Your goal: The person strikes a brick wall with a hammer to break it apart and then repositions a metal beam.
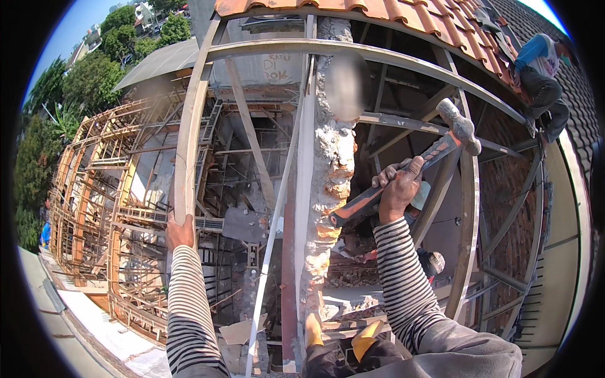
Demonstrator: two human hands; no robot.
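A broad timber framework [115,252] of posts and crosspieces fills the left side, well apart from the hands. Orange clay roof tiles [403,14] slope along the top, above bare rafters. Between the two arms, a broken masonry wall [334,151] runs lengthwise, its edge jagged. Left of the wall rises a long straight beam [187,138]. At the far right, a person in a blue and white top [547,82] perches by the roof edge. The claw hammer [435,151] is raised slantwise right of the wall, its head at the upper right and its black-and-orange handle reaching down leftward. Below are two yellow boots [363,340]. The right hand [400,189] is closed around the hammer's handle; the left hand [179,232] grips the beam low down, thumb on its near face
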